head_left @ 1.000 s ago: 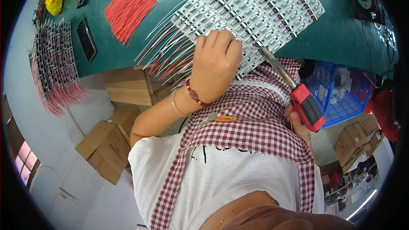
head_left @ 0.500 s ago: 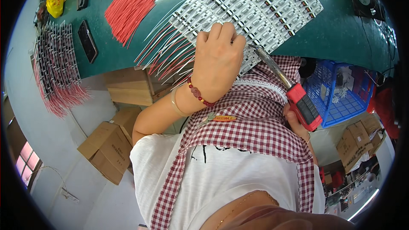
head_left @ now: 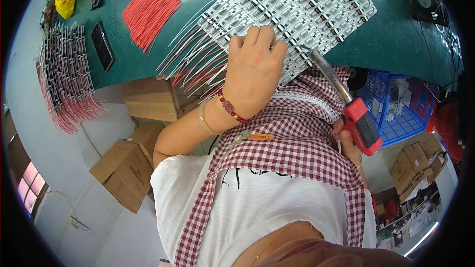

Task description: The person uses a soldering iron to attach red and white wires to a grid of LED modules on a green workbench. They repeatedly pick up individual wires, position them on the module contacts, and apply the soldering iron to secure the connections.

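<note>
My left hand (head_left: 253, 71) lies with curled fingers on the near edge of a white panel of LED strips (head_left: 297, 5) on the green table (head_left: 396, 39). What sits under the fingers is hidden. Red and white wires (head_left: 190, 64) fan out from the panel's left edge beside that hand. My right hand (head_left: 349, 146) is mostly hidden behind a red soldering iron (head_left: 362, 126), gripping its handle. The metal tip (head_left: 303, 48) touches the panel just right of my left fingertips.
A bundle of loose red wires (head_left: 151, 7) and a black phone (head_left: 103, 45) lie on the table at left. Finished wired strips (head_left: 64, 76) hang at the far left. A blue crate (head_left: 396, 104) and cardboard boxes (head_left: 126, 165) stand on the floor.
My left hand has slid slightly farther onto the panel. The soldering iron tip has come a little closer to my left fingertips.
</note>
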Demonstrator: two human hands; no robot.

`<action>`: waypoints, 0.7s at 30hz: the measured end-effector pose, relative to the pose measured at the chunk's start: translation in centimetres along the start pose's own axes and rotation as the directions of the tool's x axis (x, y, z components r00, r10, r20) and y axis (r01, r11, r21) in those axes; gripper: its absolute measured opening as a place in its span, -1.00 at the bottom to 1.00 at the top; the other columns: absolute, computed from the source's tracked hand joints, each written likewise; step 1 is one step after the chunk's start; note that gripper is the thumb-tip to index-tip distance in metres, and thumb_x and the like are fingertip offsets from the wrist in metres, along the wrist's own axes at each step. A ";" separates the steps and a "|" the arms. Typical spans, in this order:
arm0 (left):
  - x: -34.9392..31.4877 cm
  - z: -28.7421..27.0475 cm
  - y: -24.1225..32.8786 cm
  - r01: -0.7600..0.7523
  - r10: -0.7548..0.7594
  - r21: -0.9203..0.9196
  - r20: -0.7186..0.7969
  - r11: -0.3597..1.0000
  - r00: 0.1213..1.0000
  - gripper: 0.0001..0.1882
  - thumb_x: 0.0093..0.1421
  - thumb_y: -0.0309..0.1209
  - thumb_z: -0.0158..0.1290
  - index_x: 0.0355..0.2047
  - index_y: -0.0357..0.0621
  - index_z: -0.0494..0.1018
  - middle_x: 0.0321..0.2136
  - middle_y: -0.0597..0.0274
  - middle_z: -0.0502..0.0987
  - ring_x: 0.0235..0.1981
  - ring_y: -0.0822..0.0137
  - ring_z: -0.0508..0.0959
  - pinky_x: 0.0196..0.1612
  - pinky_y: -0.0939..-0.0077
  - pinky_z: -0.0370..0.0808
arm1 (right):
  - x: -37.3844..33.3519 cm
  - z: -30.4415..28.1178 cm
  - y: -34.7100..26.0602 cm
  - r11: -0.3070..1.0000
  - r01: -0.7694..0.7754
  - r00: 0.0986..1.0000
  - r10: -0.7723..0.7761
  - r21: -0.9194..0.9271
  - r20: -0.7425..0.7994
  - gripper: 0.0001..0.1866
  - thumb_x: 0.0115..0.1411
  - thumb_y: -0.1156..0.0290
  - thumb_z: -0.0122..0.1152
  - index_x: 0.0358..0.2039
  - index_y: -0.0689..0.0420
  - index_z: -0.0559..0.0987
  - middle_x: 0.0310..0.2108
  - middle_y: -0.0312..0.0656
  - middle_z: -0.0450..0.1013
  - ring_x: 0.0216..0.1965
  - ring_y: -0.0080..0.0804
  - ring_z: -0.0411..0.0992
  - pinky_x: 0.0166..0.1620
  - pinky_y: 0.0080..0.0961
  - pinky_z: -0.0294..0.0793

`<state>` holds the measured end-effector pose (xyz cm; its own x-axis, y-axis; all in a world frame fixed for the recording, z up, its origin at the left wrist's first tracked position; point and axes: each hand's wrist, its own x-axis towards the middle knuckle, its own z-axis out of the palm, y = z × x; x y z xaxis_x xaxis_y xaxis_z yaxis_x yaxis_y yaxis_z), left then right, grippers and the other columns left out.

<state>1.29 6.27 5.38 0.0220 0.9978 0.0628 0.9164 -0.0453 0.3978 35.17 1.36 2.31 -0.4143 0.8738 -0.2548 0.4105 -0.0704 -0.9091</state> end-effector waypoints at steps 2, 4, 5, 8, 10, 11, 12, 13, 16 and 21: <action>-0.1 0.1 -0.2 0.005 -0.005 0.011 -0.003 1.000 1.000 -0.88 0.01 -0.51 0.17 -0.42 -0.08 0.46 -0.33 0.29 0.41 -0.25 0.23 0.43 -0.25 0.30 0.29 | 0.9 0.4 -1.5 0.984 -0.070 0.996 0.076 0.162 -0.036 -0.68 0.16 0.18 0.34 -0.28 0.21 0.58 -0.47 -0.25 0.48 -0.45 -0.44 0.44 -0.37 -0.50 0.38; -0.2 0.0 -0.3 0.019 -0.020 0.040 0.016 0.999 1.000 -0.87 0.01 -0.51 0.17 -0.42 -0.08 0.46 -0.32 0.29 0.41 -0.24 0.23 0.43 -0.24 0.30 0.30 | 2.5 0.8 -3.8 0.959 -0.094 0.992 0.112 0.269 -0.055 -0.58 0.20 0.06 0.27 -0.22 0.22 0.55 -0.51 -0.27 0.43 -0.50 -0.51 0.37 -0.40 -0.55 0.33; -0.1 -0.2 -0.2 0.015 -0.017 0.063 0.035 0.998 0.999 -0.87 0.01 -0.51 0.17 -0.41 -0.07 0.47 -0.32 0.29 0.41 -0.23 0.23 0.43 -0.22 0.30 0.30 | 3.2 1.1 -4.6 0.952 -0.069 0.991 0.100 0.299 -0.087 -0.51 0.22 0.00 0.24 -0.17 0.23 0.51 -0.54 -0.28 0.40 -0.54 -0.54 0.32 -0.44 -0.57 0.30; 1.0 -1.8 -1.0 0.002 -0.004 0.046 0.046 0.999 0.999 -0.86 0.01 -0.50 0.18 -0.37 -0.07 0.50 -0.32 0.25 0.44 -0.21 0.19 0.46 -0.20 0.27 0.35 | 5.3 2.0 -5.6 0.908 0.081 0.972 0.019 0.412 -0.233 -0.35 0.23 -0.05 0.23 0.01 0.29 0.35 -0.63 -0.27 0.32 -0.68 -0.58 0.21 -0.59 -0.62 0.20; 3.3 -2.5 -4.0 -0.048 0.046 -0.046 -0.042 0.998 0.998 -0.84 0.02 -0.47 0.19 -0.33 -0.07 0.52 -0.35 0.16 0.49 -0.24 0.09 0.51 -0.21 0.20 0.42 | 6.3 2.0 -5.4 0.901 0.166 0.958 -0.051 0.401 -0.282 -0.38 0.28 -0.02 0.16 0.03 0.30 0.33 -0.64 -0.26 0.31 -0.70 -0.59 0.19 -0.57 -0.61 0.24; 5.4 -2.5 -5.9 -0.076 0.076 0.007 -0.170 0.997 0.982 -0.85 0.04 -0.48 0.19 -0.33 -0.10 0.52 -0.38 0.09 0.52 -0.29 0.01 0.53 -0.24 0.15 0.45 | 6.7 1.9 -5.4 0.891 0.185 0.955 -0.063 0.415 -0.289 -0.40 0.29 -0.01 0.15 0.03 0.30 0.33 -0.64 -0.26 0.30 -0.70 -0.59 0.18 -0.57 -0.61 0.24; 7.8 -2.6 -8.0 -0.137 0.145 0.054 -0.194 0.989 0.970 -0.88 0.11 -0.47 0.17 -0.31 -0.13 0.52 -0.38 0.11 0.55 -0.31 0.07 0.55 -0.24 0.21 0.46 | 7.2 1.9 -5.5 0.880 0.203 0.953 -0.076 0.429 -0.294 -0.41 0.30 0.00 0.13 0.03 0.30 0.33 -0.64 -0.26 0.30 -0.70 -0.59 0.18 -0.56 -0.60 0.25; 9.9 -2.4 -9.8 -0.190 0.210 0.108 -0.215 0.976 0.954 -0.90 0.17 -0.47 0.15 -0.30 -0.17 0.51 -0.38 0.13 0.57 -0.34 0.13 0.57 -0.24 0.26 0.48 | 7.8 1.8 -5.9 0.871 0.222 0.955 -0.103 0.438 -0.278 -0.44 0.32 0.04 0.10 0.03 0.31 0.33 -0.65 -0.26 0.29 -0.70 -0.59 0.18 -0.55 -0.60 0.28; 13.8 -0.3 -12.6 -0.086 0.127 0.187 -0.221 0.978 0.967 -0.87 0.15 -0.44 0.12 -0.32 -0.23 0.51 -0.40 0.06 0.52 -0.24 0.06 0.51 -0.17 0.20 0.48 | 8.4 1.7 -6.0 0.865 0.258 0.952 -0.151 0.431 -0.267 -0.45 0.33 0.06 0.09 0.04 0.32 0.33 -0.65 -0.26 0.29 -0.70 -0.59 0.18 -0.55 -0.60 0.29; 15.2 1.1 -12.6 -0.033 0.071 0.198 -0.191 0.980 0.979 -0.90 0.09 -0.41 0.15 -0.44 -0.18 0.50 -0.39 0.02 0.49 -0.22 -0.01 0.48 -0.17 0.11 0.45 | 7.5 1.7 -5.6 0.877 0.260 0.939 -0.131 0.404 -0.319 -0.48 0.34 0.09 0.07 0.04 0.31 0.33 -0.64 -0.25 0.30 -0.71 -0.59 0.17 -0.57 -0.60 0.28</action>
<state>-9.50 22.04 0.31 0.0107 0.9642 0.2648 0.9762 -0.0674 0.2060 28.39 7.46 4.91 -0.1834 0.9829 -0.0146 -0.0759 -0.0290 -0.9967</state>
